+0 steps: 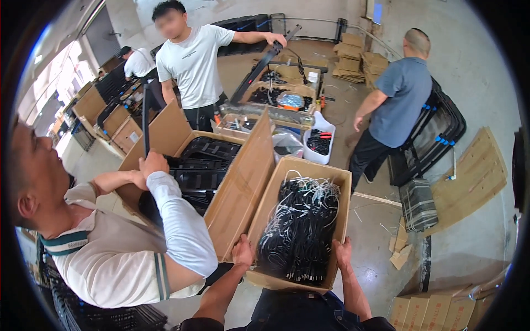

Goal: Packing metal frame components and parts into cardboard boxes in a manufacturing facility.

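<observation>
A: Foreground. What do the two hands hold?

B: The left hand (243, 252) and the right hand (342, 252) clasp the near corners of an open cardboard box (337, 220). Each grip is pressed onto the box's near wall, fingers wrapped over the rim. The box sits low in front of the person, above the dark trousers (301, 311), and is filled with bundled black cables (301, 231) tied with white strands.

A: How is such a hold best kept?

B: Judged from the load, the box should stay level, with both hands low on the corners so that the wall does not buckle and the bundles do not slide.

A: Middle ground?

B: Just left of the box stands a larger carton (243, 187) holding black trays (201, 163). A co-worker in a pale shirt rests a sleeve (176, 215) on its flap.

A: Background?

B: A white bucket (319, 144), then a person in a white shirt (193, 60) at a further carton (281, 94), another person in a grey shirt (406, 94), and flat cardboard (475, 176) on the floor (469, 243).
</observation>
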### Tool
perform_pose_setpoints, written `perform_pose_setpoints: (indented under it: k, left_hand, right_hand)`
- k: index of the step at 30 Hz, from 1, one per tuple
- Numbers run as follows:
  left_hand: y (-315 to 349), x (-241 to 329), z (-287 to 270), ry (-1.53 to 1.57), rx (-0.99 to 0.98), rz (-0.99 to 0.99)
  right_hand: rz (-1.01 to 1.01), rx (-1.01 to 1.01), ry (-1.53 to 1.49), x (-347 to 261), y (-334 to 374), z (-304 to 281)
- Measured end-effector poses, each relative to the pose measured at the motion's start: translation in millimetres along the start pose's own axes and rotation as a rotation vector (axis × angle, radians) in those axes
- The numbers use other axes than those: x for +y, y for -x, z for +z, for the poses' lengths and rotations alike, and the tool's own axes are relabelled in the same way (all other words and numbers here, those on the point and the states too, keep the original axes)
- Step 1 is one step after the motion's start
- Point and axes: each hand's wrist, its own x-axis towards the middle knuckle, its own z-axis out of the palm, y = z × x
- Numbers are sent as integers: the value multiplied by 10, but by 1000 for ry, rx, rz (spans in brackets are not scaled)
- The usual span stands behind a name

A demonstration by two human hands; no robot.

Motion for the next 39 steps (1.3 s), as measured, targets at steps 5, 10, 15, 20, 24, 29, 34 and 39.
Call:
perform_pose_setpoints:
  k: [5, 10, 15, 20, 24, 29, 34, 39]
  left_hand:
    - [11, -10, -2, 22, -7, -33]
    - [12, 25, -35, 41, -3, -25]
    - [12, 32, -56, 38, -3, -18]
    - [42, -18, -44, 29, 1, -25]
    - [31, 47, -71, 39, -14, 3]
    - [38, 47, -107, 50, -32, -20]
    - [26, 62, -106, 37, -12, -10]
    - [44, 35, -132, 45, -58, -27]
  right_hand:
    - [-8, -18, -85, -81, 43, 20]
    - [-48, -9, -30, -50, 13, -2]
    - [-97, 13, -49, 61, -41, 19]
    - [-21, -43, -57, -213, 120, 32]
    - [-80, -26, -88, -78, 38, 0]
    - [-43, -44, -43, -52, 12, 1]
    - [-96, 5, -23, 120, -85, 30]
    - [-89, -17, 30, 208, -141, 68]
